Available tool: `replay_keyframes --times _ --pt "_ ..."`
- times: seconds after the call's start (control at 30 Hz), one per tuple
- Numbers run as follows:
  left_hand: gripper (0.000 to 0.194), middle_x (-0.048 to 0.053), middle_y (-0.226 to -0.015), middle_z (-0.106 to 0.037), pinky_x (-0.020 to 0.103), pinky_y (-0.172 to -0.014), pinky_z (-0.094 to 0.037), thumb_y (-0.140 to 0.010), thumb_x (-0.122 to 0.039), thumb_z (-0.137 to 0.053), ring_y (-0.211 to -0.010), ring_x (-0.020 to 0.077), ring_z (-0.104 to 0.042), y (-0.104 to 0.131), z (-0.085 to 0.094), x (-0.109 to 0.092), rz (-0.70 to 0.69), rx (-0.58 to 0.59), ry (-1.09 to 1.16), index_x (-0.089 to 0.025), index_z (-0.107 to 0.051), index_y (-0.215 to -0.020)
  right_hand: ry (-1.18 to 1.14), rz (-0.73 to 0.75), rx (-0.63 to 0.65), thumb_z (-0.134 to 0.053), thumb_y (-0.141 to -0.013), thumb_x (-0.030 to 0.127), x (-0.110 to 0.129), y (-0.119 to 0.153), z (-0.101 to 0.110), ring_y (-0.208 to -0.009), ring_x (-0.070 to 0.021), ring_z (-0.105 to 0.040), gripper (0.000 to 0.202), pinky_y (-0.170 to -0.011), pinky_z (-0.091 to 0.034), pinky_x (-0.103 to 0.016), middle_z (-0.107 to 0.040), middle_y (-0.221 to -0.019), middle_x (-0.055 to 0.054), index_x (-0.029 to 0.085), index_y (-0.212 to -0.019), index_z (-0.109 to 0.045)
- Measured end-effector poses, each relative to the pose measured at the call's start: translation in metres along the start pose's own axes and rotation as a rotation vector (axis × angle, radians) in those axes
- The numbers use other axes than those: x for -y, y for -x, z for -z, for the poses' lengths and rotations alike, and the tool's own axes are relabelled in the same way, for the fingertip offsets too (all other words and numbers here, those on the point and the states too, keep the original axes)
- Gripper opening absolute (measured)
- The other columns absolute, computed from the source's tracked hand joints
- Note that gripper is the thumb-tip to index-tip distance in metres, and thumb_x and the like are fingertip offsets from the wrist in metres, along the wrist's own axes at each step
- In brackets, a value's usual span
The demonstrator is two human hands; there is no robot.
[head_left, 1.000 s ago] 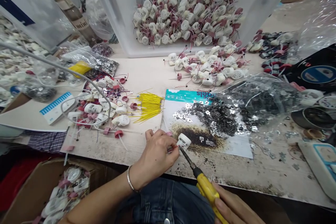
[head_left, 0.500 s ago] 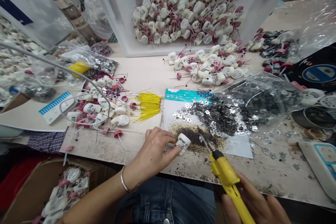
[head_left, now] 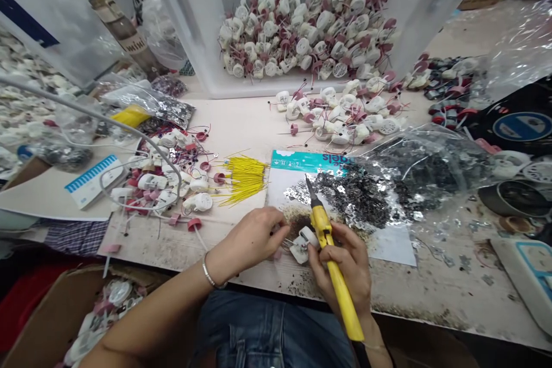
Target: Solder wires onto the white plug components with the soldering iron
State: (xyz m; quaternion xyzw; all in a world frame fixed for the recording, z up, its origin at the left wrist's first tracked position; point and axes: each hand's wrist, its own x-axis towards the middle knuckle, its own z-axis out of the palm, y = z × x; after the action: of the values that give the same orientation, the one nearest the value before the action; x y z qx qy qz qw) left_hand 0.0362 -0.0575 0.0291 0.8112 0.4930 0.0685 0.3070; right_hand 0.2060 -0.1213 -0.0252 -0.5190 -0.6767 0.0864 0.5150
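While the right hand [head_left: 347,259] grips the yellow tool [head_left: 340,287] with its fingers wrapped round the body, its thumb also meets the white part [head_left: 303,246], which sits just above the worktop [head_left: 233,118] between the two hands. The left hand [head_left: 254,236] has its fingers curled and its thumb close to the forefinger, right beside the part; thin leads seem to lie there, but whether they are pinched cannot be told. The tool's dark tip points up and away from the part, so the step in hand looks like turning or settling the part rather than working on it. The next move would call for a firm hold on the part, and for keeping the tip, probably hot, clear of the fingers.

Beyond the hands, a sheet [head_left: 394,244] lies on the worktop, stained dark near its front edge, with a heap of metal tabs [head_left: 362,195] on it. Yellow wires [head_left: 248,179] fan out beside its left edge. A pale bin [head_left: 248,89] full of white and pink pieces stands at the back, and a carton [head_left: 38,328] of similar pieces sits below the worktop at lower left.
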Motion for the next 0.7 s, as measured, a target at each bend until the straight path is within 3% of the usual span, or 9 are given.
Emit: replay_keyframes --times 0.1,0.17,0.3,0.43,0.53,0.6,0.7 --pt "0.013 0.013 -0.118 -0.064 0.039 -0.099 -0.044 -0.088 -0.016 -0.054 -0.114 0.0249 -0.057 -0.012 -0.007 0.007 -0.111 -0.142 -0.063 -0.014 -0.065 -0.080 0.045 -0.030 -0.053 -0.067 -0.077 0.007 0.006 0.002 0.000 -0.102 -0.0133 -0.059 0.020 -0.076 -0.057 -0.022 -0.049 -0.117 -0.006 0.019 -0.075 -0.051" --pt "0.011 0.012 -0.121 -0.063 0.043 -0.104 -0.040 -0.087 -0.015 -0.055 -0.121 0.0264 -0.052 -0.014 -0.010 0.009 -0.169 -0.137 -0.090 -0.014 -0.065 -0.082 0.049 -0.054 -0.068 -0.067 -0.077 0.009 0.009 0.003 -0.002 -0.102 -0.0135 -0.060 0.019 -0.076 -0.057 -0.022 -0.050 -0.116 -0.006 0.019 -0.074 -0.052" --pt "0.016 0.007 -0.093 -0.070 0.033 -0.088 -0.049 -0.090 -0.019 -0.053 -0.096 0.0208 -0.063 -0.003 -0.008 0.006 -0.136 -0.035 -0.038 -0.016 -0.066 -0.082 0.001 -0.103 -0.076 -0.068 -0.076 0.008 0.017 0.009 -0.007 -0.099 -0.0133 -0.062 0.020 -0.074 -0.057 -0.021 -0.051 -0.117 -0.006 0.019 -0.074 -0.051" --pt "0.017 0.005 -0.081 -0.070 0.029 -0.073 -0.048 -0.090 -0.017 -0.051 -0.078 0.0191 -0.065 0.003 -0.007 0.004 0.052 -0.025 -0.064 -0.017 -0.068 -0.085 -0.158 -0.182 -0.023 -0.062 -0.079 0.007 0.018 0.013 -0.003 -0.104 -0.0176 -0.063 0.015 -0.080 -0.058 -0.029 -0.056 -0.119 -0.008 0.020 -0.082 -0.054" --pt "0.018 0.004 -0.079 -0.071 0.028 -0.070 -0.047 -0.088 -0.014 -0.052 -0.075 0.0186 -0.065 -0.002 -0.009 0.003 0.138 0.013 -0.068 -0.018 -0.069 -0.084 -0.158 -0.146 -0.046 -0.059 -0.080 0.008 0.013 0.014 0.016 -0.107 -0.0214 -0.062 0.028 -0.083 -0.057 -0.035 -0.062 -0.115 -0.009 0.019 -0.105 -0.058" --pt "0.017 0.005 -0.080 -0.072 0.029 -0.073 -0.046 -0.088 -0.016 -0.053 -0.077 0.0195 -0.066 -0.006 -0.012 0.002 0.157 0.000 -0.089 -0.018 -0.069 -0.083 -0.089 -0.068 0.015 -0.056 -0.080 0.007 0.010 0.017 0.033 -0.109 -0.0228 -0.062 0.038 -0.085 -0.057 -0.036 -0.062 -0.120 -0.010 0.017 -0.117 -0.059" --pt "0.015 0.006 -0.084 -0.072 0.033 -0.077 -0.046 -0.089 -0.020 -0.054 -0.082 0.0215 -0.064 -0.011 -0.017 0.000 0.179 -0.065 -0.143 -0.017 -0.069 -0.086 -0.067 -0.072 0.105 -0.057 -0.080 0.010 0.010 0.024 0.053 -0.105 -0.0238 -0.065 0.035 -0.085 -0.058 -0.034 -0.064 -0.119 -0.010 0.015 -0.114 -0.061"
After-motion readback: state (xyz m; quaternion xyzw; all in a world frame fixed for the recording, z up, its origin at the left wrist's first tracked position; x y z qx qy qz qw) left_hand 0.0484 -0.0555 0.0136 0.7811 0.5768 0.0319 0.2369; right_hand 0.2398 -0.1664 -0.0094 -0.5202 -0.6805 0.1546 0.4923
